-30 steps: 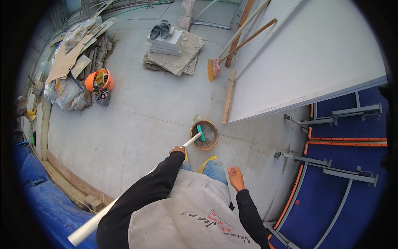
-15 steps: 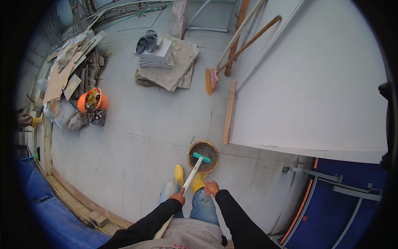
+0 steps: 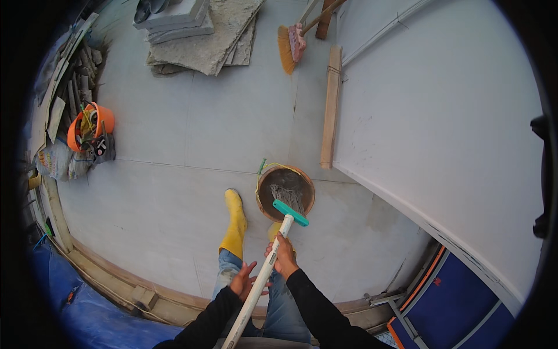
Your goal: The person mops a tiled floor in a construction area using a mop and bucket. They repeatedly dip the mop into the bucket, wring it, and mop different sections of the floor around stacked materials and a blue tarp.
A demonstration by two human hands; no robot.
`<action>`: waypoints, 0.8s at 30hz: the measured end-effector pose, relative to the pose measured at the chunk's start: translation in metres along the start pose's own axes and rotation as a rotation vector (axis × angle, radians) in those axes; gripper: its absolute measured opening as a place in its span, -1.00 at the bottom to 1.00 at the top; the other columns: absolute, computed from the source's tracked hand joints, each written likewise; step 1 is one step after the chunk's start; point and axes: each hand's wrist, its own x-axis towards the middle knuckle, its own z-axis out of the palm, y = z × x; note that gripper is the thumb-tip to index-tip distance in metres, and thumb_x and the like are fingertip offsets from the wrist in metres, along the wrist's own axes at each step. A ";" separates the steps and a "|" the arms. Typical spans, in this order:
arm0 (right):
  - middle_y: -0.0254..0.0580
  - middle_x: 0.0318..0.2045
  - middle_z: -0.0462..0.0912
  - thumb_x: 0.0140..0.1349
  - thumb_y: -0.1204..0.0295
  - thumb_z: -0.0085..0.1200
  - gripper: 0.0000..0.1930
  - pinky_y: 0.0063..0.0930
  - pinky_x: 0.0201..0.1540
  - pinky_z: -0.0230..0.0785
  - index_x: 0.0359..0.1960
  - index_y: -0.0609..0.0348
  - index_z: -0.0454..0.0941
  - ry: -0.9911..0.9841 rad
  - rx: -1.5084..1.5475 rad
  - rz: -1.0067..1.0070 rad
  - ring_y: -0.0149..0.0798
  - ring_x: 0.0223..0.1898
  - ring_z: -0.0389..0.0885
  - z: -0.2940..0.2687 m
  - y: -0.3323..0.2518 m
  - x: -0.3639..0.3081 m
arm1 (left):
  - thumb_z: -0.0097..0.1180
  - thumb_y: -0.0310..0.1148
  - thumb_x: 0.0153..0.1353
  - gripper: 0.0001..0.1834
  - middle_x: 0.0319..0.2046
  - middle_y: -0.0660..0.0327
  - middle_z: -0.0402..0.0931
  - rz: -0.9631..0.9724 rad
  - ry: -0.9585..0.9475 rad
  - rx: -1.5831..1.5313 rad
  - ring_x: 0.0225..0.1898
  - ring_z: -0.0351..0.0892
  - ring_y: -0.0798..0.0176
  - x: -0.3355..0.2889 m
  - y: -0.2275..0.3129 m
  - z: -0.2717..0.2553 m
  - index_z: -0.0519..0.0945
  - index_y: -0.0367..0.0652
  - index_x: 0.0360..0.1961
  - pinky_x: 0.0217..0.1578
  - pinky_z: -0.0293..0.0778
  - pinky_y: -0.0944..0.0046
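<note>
A mop with a long white pole, a green head and grey strings slants from my body down to a round brown bucket. Its strings hang inside the bucket, where wet, murky contents show. My right hand is wrapped round the pole just behind the green head. Lower down, my left hand is open beside and partly behind the pole, fingers spread. Whether it touches the pole, I cannot tell. A thin yellow handle with a green grip lies at the bucket's left rim.
My yellow boots stand beside the bucket. A broom leans at the top, near a wooden plank along a white panel. Stacked slabs lie far left of it. An orange bucket holds tools by a debris pile.
My right hand, earlier off the pole, now grips it near the mop head. My left hand has let go and opened. The mop has been raised slightly, and the view has tilted down.
</note>
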 end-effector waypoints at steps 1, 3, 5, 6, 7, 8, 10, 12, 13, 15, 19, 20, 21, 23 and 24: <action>-0.22 -0.49 0.45 0.48 0.08 -0.03 -0.71 -0.27 -0.49 0.43 -0.09 -0.01 0.32 -0.007 0.004 0.023 -0.24 -0.53 0.48 0.001 0.004 -0.020 | -0.15 0.59 0.15 0.12 0.23 -0.18 0.38 -0.059 -0.110 -0.117 0.20 0.48 -0.28 0.046 0.018 0.006 -0.10 0.20 0.56 0.14 0.43 -0.32; -0.25 -0.46 0.45 0.48 0.09 -0.04 -0.73 -0.25 -0.49 0.51 -0.09 -0.02 0.31 -0.069 -0.044 0.015 -0.22 -0.53 0.54 0.007 0.010 -0.053 | -0.11 0.56 0.14 0.08 0.20 -0.21 0.39 -0.022 -0.310 -0.241 0.19 0.48 -0.31 0.119 0.049 0.024 -0.02 0.14 0.51 0.16 0.40 -0.36; -0.20 -0.41 0.47 0.51 0.11 -0.09 -0.72 -0.15 -0.41 0.60 -0.04 0.02 0.28 -0.090 -0.080 0.020 -0.18 -0.51 0.57 0.008 0.014 -0.076 | -0.07 0.52 0.14 0.05 0.17 -0.24 0.41 -0.001 -0.439 -0.345 0.17 0.47 -0.35 0.163 0.066 0.039 0.06 0.07 0.47 0.17 0.37 -0.40; -0.19 -0.39 0.48 0.52 0.10 -0.10 -0.71 -0.13 -0.38 0.62 -0.04 0.03 0.27 -0.108 -0.095 0.003 -0.17 -0.50 0.59 0.008 0.017 -0.086 | -0.06 0.50 0.14 0.03 0.16 -0.25 0.41 0.011 -0.478 -0.380 0.16 0.47 -0.36 0.175 0.070 0.045 0.10 0.04 0.45 0.17 0.35 -0.42; -0.17 -0.37 0.49 0.52 0.10 -0.11 -0.70 -0.10 -0.35 0.64 -0.04 0.05 0.26 -0.131 -0.115 0.012 -0.15 -0.48 0.60 0.008 0.019 -0.092 | -0.04 0.49 0.14 0.02 0.15 -0.26 0.42 0.021 -0.507 -0.406 0.16 0.47 -0.38 0.182 0.073 0.051 0.14 0.00 0.42 0.18 0.34 -0.44; -0.14 -0.33 0.50 0.54 0.11 -0.13 -0.69 -0.09 -0.28 0.64 0.00 0.08 0.25 -0.155 -0.134 0.019 -0.13 -0.41 0.64 0.006 0.022 -0.099 | -0.02 0.47 0.14 0.00 0.13 -0.28 0.42 0.029 -0.532 -0.425 0.15 0.47 -0.40 0.187 0.073 0.056 0.18 -0.03 0.40 0.18 0.32 -0.47; -0.08 -0.26 0.54 0.56 0.14 -0.18 -0.67 -0.07 -0.12 0.65 0.08 0.12 0.23 -0.159 -0.179 0.051 -0.08 -0.27 0.70 -0.003 0.024 -0.111 | 0.02 0.43 0.14 -0.02 0.11 -0.30 0.44 0.041 -0.652 -0.444 0.14 0.46 -0.43 0.189 0.071 0.064 0.26 -0.09 0.36 0.20 0.29 -0.51; -0.02 -0.14 0.58 0.58 0.18 -0.23 -0.64 -0.09 0.04 0.58 0.21 0.16 0.19 -0.269 -0.220 0.126 -0.03 -0.08 0.68 -0.020 0.020 -0.117 | 0.05 0.40 0.14 -0.05 0.08 -0.33 0.45 0.014 -0.563 -0.484 0.12 0.46 -0.47 0.189 0.067 0.072 0.33 -0.16 0.31 0.21 0.26 -0.55; 0.01 -0.09 0.59 0.59 0.20 -0.25 -0.61 -0.10 0.11 0.55 0.27 0.17 0.17 -0.350 -0.236 0.153 0.00 0.01 0.67 -0.028 0.021 -0.117 | 0.11 0.28 0.19 -0.15 0.02 -0.33 0.48 -0.022 -0.509 -0.490 0.08 0.50 -0.43 0.189 0.066 0.075 0.38 -0.19 0.27 0.21 0.28 -0.53; 0.04 0.09 0.59 0.61 0.24 -0.29 -0.59 -0.13 0.26 0.44 0.29 0.25 0.33 -0.418 -0.499 0.168 -0.07 0.17 0.59 -0.063 -0.008 -0.099 | 0.11 -0.01 0.14 -0.32 -0.19 -0.19 0.53 -0.060 -0.393 -0.580 -0.13 0.55 -0.28 0.186 0.063 0.082 0.41 -0.26 0.19 0.20 0.33 -0.43; -0.09 0.15 0.58 0.53 0.15 -0.12 -0.55 -0.12 0.25 0.43 0.24 0.22 0.42 -0.199 -0.296 0.096 -0.15 0.20 0.56 -0.104 -0.057 0.003 | 0.10 0.01 0.10 -0.27 -0.30 -0.12 0.50 -0.028 -0.357 -0.662 -0.18 0.50 -0.21 0.180 0.056 0.093 0.43 -0.34 0.16 0.19 0.34 -0.29; -0.07 0.17 0.56 0.51 0.01 -0.14 -0.45 -0.01 0.27 0.42 0.29 0.20 0.36 -0.732 0.424 0.013 -0.13 0.19 0.56 -0.097 -0.050 0.035 | 0.09 0.01 0.09 -0.28 -0.31 -0.12 0.50 0.007 -0.392 -0.657 -0.19 0.49 -0.19 0.180 0.054 0.095 0.44 -0.36 0.13 0.19 0.34 -0.27; -0.07 0.17 0.56 0.48 -0.06 -0.12 -0.39 -0.04 0.23 0.45 0.30 0.21 0.35 -0.827 0.583 0.107 -0.12 0.17 0.56 -0.089 -0.053 0.066 | 0.11 0.01 0.10 -0.31 -0.33 -0.08 0.48 0.016 -0.370 -0.668 -0.20 0.50 -0.16 0.180 0.052 0.097 0.44 -0.31 0.12 0.18 0.36 -0.25; -0.05 0.14 0.58 0.43 -0.12 -0.09 -0.33 -0.12 0.13 0.53 0.29 0.24 0.37 -0.710 0.504 0.043 -0.10 0.09 0.62 -0.068 -0.052 0.111 | 0.15 -0.01 0.10 -0.37 -0.36 -0.01 0.46 0.037 -0.321 -0.657 -0.23 0.50 -0.10 0.182 0.047 0.099 0.45 -0.20 0.11 0.17 0.38 -0.21; -0.04 0.10 0.61 0.42 -0.08 -0.07 -0.35 -0.16 0.07 0.57 0.27 0.26 0.39 -0.590 0.313 -0.033 -0.09 0.04 0.65 -0.057 -0.055 0.130 | 0.14 0.00 0.11 -0.37 -0.37 0.01 0.45 0.025 -0.363 -0.672 -0.23 0.50 -0.09 0.184 0.045 0.099 0.45 -0.20 0.10 0.18 0.37 -0.20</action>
